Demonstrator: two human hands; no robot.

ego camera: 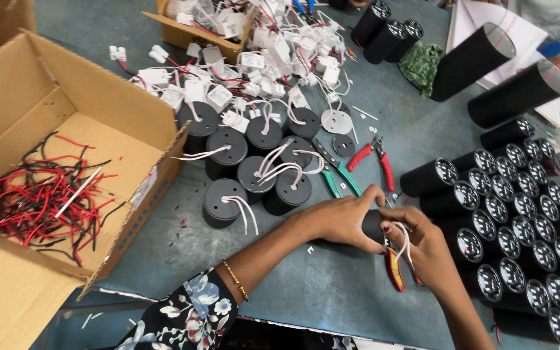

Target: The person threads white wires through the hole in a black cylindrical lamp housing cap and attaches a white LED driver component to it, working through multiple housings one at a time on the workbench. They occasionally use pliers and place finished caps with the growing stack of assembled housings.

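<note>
My left hand grips a black cylindrical lamp housing low in the middle of the grey table. My right hand closes on the same housing's end and on its white wires. A tool with red and yellow handles lies under my right hand. Just behind my hands stand several black housings with white wires coming out of their tops.
An open cardboard box at the left holds red and black wire offcuts. Rows of black lamp cylinders lie at the right. Green-handled pliers, red-handled cutters and a heap of white drivers lie beyond.
</note>
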